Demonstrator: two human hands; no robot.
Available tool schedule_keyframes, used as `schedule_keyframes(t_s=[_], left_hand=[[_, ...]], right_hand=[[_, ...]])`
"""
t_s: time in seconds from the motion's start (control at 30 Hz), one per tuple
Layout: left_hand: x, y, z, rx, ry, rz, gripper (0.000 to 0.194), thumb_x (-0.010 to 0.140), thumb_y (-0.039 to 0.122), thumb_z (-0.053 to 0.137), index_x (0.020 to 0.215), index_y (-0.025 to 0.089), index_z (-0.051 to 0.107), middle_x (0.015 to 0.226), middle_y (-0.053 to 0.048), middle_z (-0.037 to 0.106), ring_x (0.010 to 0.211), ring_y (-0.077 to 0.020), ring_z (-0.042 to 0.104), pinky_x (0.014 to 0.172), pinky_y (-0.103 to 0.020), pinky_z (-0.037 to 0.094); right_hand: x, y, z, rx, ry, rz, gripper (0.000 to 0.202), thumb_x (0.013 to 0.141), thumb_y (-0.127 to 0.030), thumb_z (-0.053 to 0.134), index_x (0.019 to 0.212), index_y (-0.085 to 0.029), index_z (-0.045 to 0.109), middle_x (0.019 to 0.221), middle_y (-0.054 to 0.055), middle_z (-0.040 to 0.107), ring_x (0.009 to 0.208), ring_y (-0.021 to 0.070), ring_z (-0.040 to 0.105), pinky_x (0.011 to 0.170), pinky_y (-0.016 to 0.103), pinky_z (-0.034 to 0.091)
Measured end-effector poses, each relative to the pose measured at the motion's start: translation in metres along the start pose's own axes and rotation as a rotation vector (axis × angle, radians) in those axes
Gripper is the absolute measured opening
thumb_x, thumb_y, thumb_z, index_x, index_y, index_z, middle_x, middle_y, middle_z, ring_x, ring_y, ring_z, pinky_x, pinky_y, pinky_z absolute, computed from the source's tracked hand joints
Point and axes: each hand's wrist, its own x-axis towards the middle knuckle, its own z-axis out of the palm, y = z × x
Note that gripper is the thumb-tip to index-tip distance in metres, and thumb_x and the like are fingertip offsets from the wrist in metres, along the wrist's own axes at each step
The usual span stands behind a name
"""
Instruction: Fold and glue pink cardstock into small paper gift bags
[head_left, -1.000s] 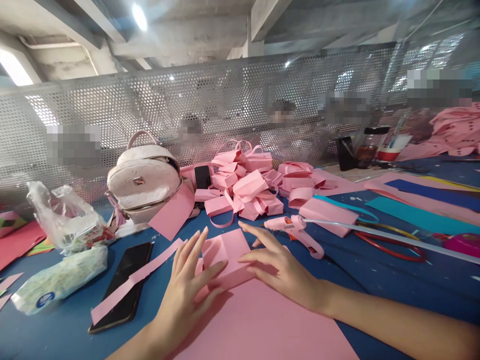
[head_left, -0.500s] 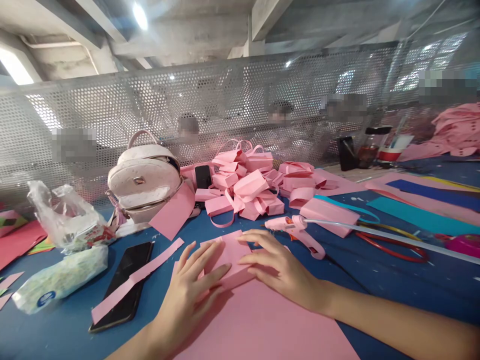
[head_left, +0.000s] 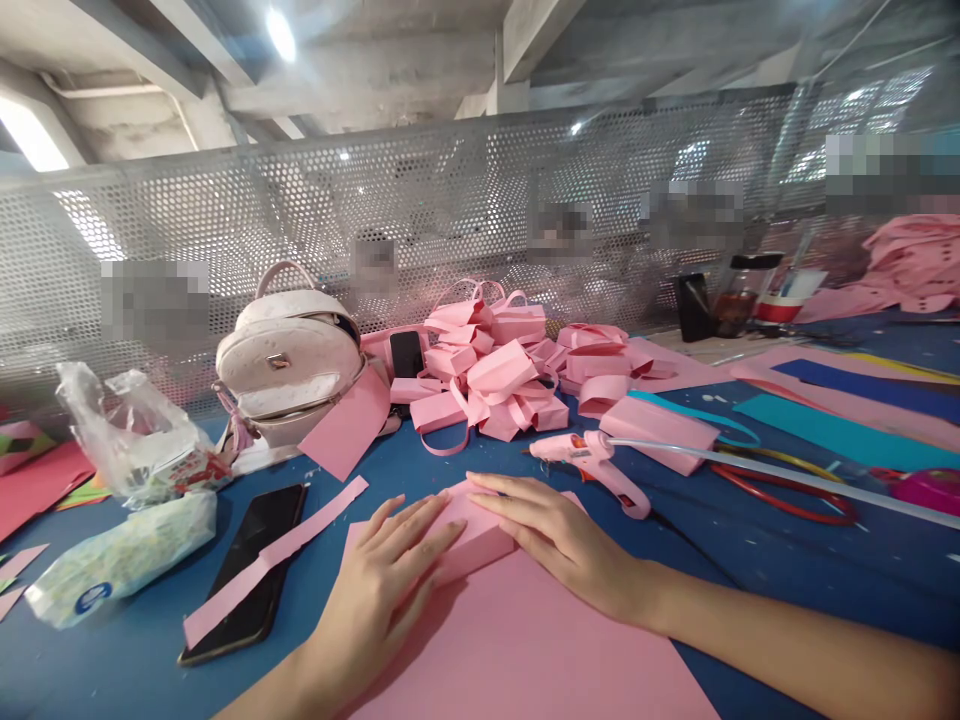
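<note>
Box (head_left: pixel 478 545): one, pink | left hand (head_left: pixel 386 565), right hand (head_left: pixel 559 532): fingers (head_left: pixel 417 522) rested on it, slightly spread | glue gun (head_left: pixel 596 460): one | packet (head_left: pixel 142 555): one, logo (head_left: pixel 93 598) was unreadable

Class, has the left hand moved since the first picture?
Yes: the left hand has dipped and shifted slightly rightward, away from the unmoved pink strip, whose far end it partly hid.
</note>
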Motion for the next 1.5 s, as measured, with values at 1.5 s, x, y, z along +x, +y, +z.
schedule_keyframes(t_s=[1.5], left_hand=[[0.006, 0.008, 0.001, -0.777, -0.18, -0.32, 0.11, 0.064, 0.057, 0.086, 0.156, 0.034, 0.031, 0.163, -0.01, 0.032, 0.149, -0.0362, 0.031, 0.12, -0.057, 0.027]], right_hand=[[-0.002, -0.012, 0.004, 0.747, -0.223, 0.347, 0.063, 0.106, -0.045, 0.039, 0.161, -0.036, 0.009, 0.169, 0.004, 0.013, 0.155, 0.02, 0.009, 0.123, 0.05, 0.004]])
